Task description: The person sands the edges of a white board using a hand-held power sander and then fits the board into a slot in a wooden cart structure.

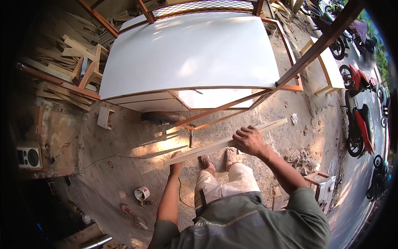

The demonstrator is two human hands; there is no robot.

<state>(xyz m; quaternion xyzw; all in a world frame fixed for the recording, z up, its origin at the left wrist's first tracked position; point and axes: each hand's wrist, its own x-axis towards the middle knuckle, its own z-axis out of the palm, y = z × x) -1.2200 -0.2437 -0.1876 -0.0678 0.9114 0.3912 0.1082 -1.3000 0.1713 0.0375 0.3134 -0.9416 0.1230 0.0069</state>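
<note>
A long pale wooden board [207,147] is held in front of me, slanting up from left to right. My right hand [248,139] is closed over its upper edge, nearer the right end. At the left end my left hand [176,167] grips it from underneath, its fingers partly hidden by the wood. Beyond the board stands a large cart with a white top [188,50] and brown wooden framing, a dark wheel [161,117] below it. A hammer [191,137] shows between the board and the cart.
Scrap wood [62,62] is piled at left, near a speaker [29,157]. A white bucket [141,193] and an orange power tool [132,213] with a cord lie on the ground. At right are a small cabinet [321,186], a white-topped bench [327,64] and parked motorbikes [362,128].
</note>
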